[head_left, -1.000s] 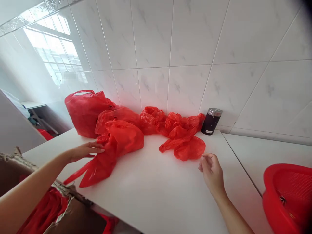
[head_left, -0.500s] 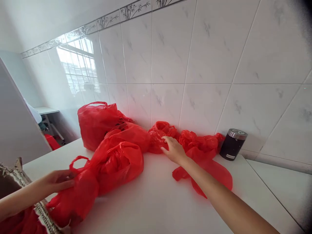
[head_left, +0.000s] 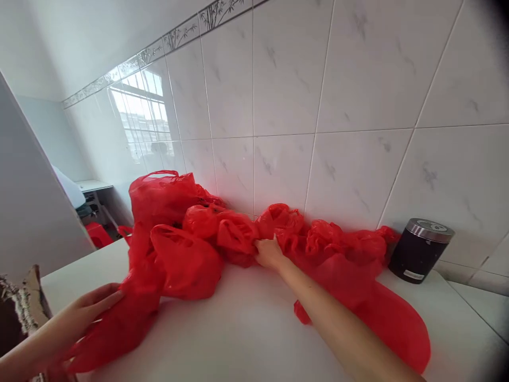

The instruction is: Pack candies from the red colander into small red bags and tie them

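Observation:
Crumpled red plastic bags lie in a heap along a white tabletop. My left hand (head_left: 97, 301) is closed on the near-left red plastic bag (head_left: 133, 313), which spreads toward the table's left edge. Its fingertips are partly lost in the folds. My right hand (head_left: 271, 253) reaches across the middle, its fingers closed on a bunched red plastic bag (head_left: 237, 233) by the wall. Between the hands sits a puffed bag (head_left: 189, 262) with a loop handle. Under and beyond my right forearm, another flattened bag (head_left: 397, 318) stretches to the right.
A black canister (head_left: 417, 252) with a silver lid stands at the right against the tiled wall (head_left: 286, 175). A fuller red bag (head_left: 159, 199) sits at the back left. Torn cardboard (head_left: 37, 289) rises at the lower left. A grey panel (head_left: 35, 185) stands on the left.
My right hand, earlier open above the bags, has closed on one by the wall. Bags near my left hand have shifted and changed shape. The view has turned slightly left.

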The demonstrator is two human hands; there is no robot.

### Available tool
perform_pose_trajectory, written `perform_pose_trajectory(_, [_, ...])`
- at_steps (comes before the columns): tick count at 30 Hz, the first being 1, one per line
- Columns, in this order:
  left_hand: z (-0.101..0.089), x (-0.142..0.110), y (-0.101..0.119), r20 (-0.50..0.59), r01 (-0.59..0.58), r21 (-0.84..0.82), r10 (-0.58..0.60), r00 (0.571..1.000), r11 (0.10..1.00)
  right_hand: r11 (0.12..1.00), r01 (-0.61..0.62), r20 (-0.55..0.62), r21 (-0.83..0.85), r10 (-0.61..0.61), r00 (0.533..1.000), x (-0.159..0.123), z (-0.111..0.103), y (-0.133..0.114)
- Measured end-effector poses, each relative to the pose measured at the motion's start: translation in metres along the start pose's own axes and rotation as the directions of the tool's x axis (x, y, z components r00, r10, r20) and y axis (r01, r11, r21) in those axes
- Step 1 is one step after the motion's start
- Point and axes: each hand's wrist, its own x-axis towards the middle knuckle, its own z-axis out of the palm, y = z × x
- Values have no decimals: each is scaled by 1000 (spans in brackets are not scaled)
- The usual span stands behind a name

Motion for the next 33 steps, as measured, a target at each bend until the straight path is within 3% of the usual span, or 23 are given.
perform_pose_trajectory(2, [20,-3,9,191,96,-104,-74,979,990,995,-100,11,25,100,995,-14,4,10])
perform_pose_trajectory(3, [31,-2,15,216,95,-113,-69,974,989,989,-139,21,42,138,990,-22,3,14])
perform_pose_trajectory(7, [70,14,40,149,-82,-83,93,984,993,968,-216,45,127,212,976,-57,-8,21])
perform_pose_trajectory(9, [88,21,51,211,-79,-168,114,971,983,955,-236,52,177,231,972,-73,-18,23])
perform_pose_trajectory(14, [128,30,80,484,36,-356,151,862,934,917,-247,86,313,231,969,-93,-42,34])
perform_pose_trajectory(16, [146,38,97,454,-31,-438,251,855,898,898,-241,67,369,233,970,-93,-46,35])
perform_pose_trajectory(22, [191,65,150,136,-278,-662,477,868,696,808,-36,-132,588,141,981,-81,-37,20])
perform_pose_trajectory(25, [186,59,161,80,-326,-660,495,865,677,787,24,-172,617,105,979,-76,-30,20])
perform_pose_trajectory(28, [158,40,155,90,-305,-588,436,896,749,794,16,-166,608,108,980,-77,-30,28])
perform_pose_trajectory(33, [99,31,121,177,-93,-212,131,975,973,830,45,-176,556,65,982,-98,-53,29])
